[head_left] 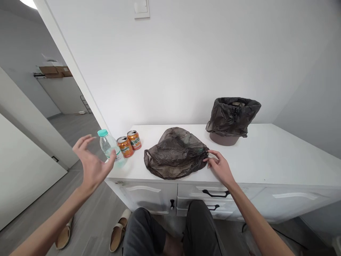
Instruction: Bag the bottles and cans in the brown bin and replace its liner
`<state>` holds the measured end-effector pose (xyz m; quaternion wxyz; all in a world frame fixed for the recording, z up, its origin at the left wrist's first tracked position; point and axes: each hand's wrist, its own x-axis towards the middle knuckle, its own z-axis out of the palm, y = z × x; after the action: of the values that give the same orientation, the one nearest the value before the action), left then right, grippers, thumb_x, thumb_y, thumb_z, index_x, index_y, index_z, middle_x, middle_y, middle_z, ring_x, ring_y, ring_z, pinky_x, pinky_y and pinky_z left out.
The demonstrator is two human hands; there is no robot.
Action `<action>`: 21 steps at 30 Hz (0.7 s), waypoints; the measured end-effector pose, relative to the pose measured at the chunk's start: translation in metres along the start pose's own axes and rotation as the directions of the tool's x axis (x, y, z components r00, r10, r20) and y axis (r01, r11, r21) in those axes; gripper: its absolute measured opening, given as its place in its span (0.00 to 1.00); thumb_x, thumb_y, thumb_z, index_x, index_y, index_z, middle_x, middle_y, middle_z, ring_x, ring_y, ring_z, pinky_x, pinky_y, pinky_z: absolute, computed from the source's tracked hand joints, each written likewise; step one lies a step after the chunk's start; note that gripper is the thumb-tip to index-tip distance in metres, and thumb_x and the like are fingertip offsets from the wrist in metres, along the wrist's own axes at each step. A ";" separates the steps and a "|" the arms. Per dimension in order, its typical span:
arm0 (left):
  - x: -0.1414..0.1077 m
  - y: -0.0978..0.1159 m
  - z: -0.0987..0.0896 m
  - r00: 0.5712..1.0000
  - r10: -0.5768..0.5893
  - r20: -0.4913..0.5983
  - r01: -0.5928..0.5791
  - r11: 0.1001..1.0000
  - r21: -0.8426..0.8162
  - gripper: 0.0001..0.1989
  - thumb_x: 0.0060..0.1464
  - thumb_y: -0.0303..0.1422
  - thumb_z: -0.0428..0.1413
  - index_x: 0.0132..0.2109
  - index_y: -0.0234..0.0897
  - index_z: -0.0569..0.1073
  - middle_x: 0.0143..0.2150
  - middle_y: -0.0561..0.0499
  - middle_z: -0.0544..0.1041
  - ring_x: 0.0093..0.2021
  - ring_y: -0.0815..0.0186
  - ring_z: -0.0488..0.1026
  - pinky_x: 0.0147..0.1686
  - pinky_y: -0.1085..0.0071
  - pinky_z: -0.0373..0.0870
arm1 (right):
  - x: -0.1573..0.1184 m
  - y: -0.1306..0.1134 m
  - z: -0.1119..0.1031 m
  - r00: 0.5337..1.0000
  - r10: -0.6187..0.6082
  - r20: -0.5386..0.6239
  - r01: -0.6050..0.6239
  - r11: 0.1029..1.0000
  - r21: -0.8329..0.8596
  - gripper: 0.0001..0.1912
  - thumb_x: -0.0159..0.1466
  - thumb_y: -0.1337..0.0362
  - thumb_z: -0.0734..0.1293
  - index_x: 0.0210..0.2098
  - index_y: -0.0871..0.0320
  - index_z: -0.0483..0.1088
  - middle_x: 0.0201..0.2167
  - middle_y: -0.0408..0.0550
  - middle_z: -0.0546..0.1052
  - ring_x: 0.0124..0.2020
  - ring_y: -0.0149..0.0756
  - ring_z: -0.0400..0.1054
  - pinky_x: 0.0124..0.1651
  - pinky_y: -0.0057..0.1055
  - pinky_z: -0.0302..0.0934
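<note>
A thin black plastic garbage bag (176, 153) lies spread on the white cabinet top, its open mouth to the left. Its bunched right end is pinched in the fingers of my right hand (218, 167). My left hand (94, 161) is in the air with thumb and fingers wide apart, nearest to a clear plastic bottle (106, 143) with a mint-green cap. The bottle stands upright at the left end of the cabinet, behind my thumb, and I see no contact for certain. Beside it stand two orange drink cans, one in front (125, 146) and one behind (134, 139), both opened.
At the back right stands a brown trash bin (225, 139) lined with a black bag folded over its rim; something pale shows inside. The white cabinet (266, 156) has black drawer handles below. A wall rises behind it. Shoes (118, 231) lie on the floor at left.
</note>
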<state>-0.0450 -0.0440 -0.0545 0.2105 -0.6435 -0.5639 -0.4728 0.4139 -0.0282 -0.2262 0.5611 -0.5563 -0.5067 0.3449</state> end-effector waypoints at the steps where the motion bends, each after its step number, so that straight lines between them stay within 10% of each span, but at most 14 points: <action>1: -0.005 0.014 -0.001 0.993 0.106 -0.045 -0.109 0.993 -0.050 0.28 0.55 0.41 0.62 0.58 0.39 0.64 0.61 0.37 0.70 0.66 0.44 0.68 0.62 0.44 0.71 | 0.000 -0.001 0.000 1.000 -0.001 0.001 0.001 1.000 0.002 0.27 0.62 0.57 0.65 0.60 0.56 0.67 0.38 0.50 0.85 0.29 0.37 0.71 0.42 0.38 0.67; 4: -0.022 0.063 0.001 0.892 0.424 0.158 -0.367 0.882 -0.296 0.10 0.63 0.34 0.55 0.51 0.45 0.69 0.49 0.45 0.78 0.53 0.55 0.78 0.53 0.56 0.78 | 0.000 -0.002 0.000 1.000 -0.004 0.004 0.004 1.000 0.008 0.26 0.62 0.57 0.65 0.59 0.56 0.67 0.38 0.50 0.85 0.29 0.37 0.71 0.42 0.38 0.67; 9: -0.041 0.115 0.037 0.540 0.628 0.560 -0.317 0.769 -0.555 0.13 0.71 0.32 0.48 0.58 0.42 0.70 0.62 0.41 0.78 0.64 0.57 0.75 0.61 0.58 0.75 | 0.002 -0.001 -0.001 1.000 -0.001 0.012 0.001 1.000 0.008 0.27 0.62 0.58 0.65 0.59 0.57 0.67 0.37 0.49 0.84 0.28 0.36 0.71 0.42 0.37 0.67; 16: -0.032 0.144 0.129 0.407 0.655 0.636 -0.437 0.752 -0.494 0.12 0.69 0.29 0.48 0.53 0.37 0.74 0.57 0.38 0.80 0.65 0.52 0.73 0.67 0.51 0.68 | 0.006 -0.001 -0.003 1.000 -0.025 0.006 0.024 0.998 0.050 0.27 0.61 0.59 0.64 0.59 0.57 0.66 0.36 0.48 0.83 0.28 0.36 0.71 0.41 0.36 0.68; 21: -0.019 0.183 0.170 0.394 0.676 0.623 -0.570 0.711 -0.411 0.11 0.69 0.29 0.48 0.50 0.33 0.74 0.53 0.36 0.79 0.58 0.51 0.75 0.66 0.50 0.67 | 0.010 0.001 -0.002 0.999 -0.044 -0.002 0.044 0.993 0.106 0.25 0.62 0.60 0.63 0.58 0.57 0.66 0.37 0.49 0.83 0.28 0.36 0.73 0.39 0.35 0.69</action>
<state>0.1891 0.0320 -0.1010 0.0825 -0.9513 -0.2825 -0.0917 0.4186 -0.0190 -0.2255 0.5971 -0.5144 -0.4999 0.3592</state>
